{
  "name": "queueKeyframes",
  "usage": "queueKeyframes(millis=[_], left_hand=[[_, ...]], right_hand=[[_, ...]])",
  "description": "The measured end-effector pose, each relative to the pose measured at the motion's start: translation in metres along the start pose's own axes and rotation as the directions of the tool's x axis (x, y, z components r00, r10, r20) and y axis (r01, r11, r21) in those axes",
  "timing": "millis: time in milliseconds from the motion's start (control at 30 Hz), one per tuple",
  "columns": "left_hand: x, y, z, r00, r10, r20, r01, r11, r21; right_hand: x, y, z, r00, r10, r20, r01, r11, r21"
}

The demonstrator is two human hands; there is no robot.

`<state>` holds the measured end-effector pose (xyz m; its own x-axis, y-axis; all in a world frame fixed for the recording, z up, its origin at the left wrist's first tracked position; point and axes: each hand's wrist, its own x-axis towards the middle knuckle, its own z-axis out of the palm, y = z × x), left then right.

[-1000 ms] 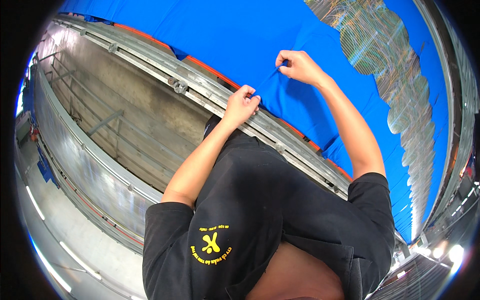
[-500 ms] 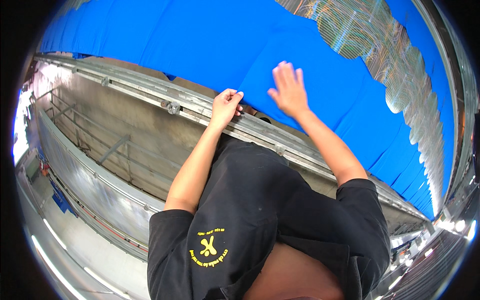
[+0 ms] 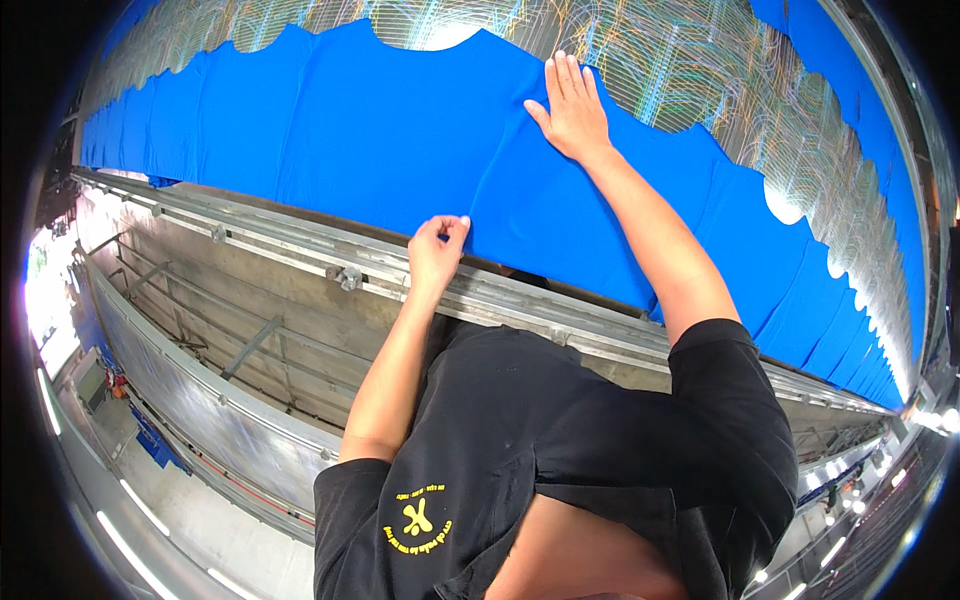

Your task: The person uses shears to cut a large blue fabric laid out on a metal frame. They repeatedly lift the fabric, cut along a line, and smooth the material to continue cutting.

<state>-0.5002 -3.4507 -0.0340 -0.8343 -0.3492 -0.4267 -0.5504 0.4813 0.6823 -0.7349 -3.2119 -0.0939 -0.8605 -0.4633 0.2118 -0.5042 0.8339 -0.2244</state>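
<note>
A wide sheet of blue fabric lies along a long table, its far edge cut in scallops. My left hand is closed in a pinch on the fabric's near edge, above the metal rail; the fingertips partly hide the grip. Farther out and to the right, my right hand rests palm down on the cloth. Its fingers are stretched out and reach the scalloped edge. Between the two hands a fine crease runs through the fabric.
A surface printed with dense coloured curved lines shows beyond the scallops. More blue fabric hangs past it at the far right. A metal rail with a knob runs along the near side. Metal framing stands at lower left.
My right hand has moved away from me across the cloth and now lies flat near the scalloped edge. My left hand stays pinched at the near edge. The view has shifted, showing more patterned surface.
</note>
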Motion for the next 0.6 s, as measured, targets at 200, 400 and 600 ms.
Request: queueKeyframes(millis=[200,400,600], left_hand=[[0.118,0.086,0.019,0.983,0.18,-0.036,-0.179,0.983,0.036],[0.214,0.165,0.057,0.995,0.088,0.045,-0.092,0.989,0.115],[0.218,0.176,0.053,0.868,0.442,0.226,-0.429,0.897,-0.106]], right_hand=[[-0.08,-0.064,-0.028,0.986,-0.039,0.161,0.028,0.997,0.073],[-0.17,-0.112,-0.045,0.936,-0.138,0.325,0.062,0.971,0.232],[-0.147,-0.096,-0.038,0.96,0.107,0.26,-0.18,0.943,0.279]])
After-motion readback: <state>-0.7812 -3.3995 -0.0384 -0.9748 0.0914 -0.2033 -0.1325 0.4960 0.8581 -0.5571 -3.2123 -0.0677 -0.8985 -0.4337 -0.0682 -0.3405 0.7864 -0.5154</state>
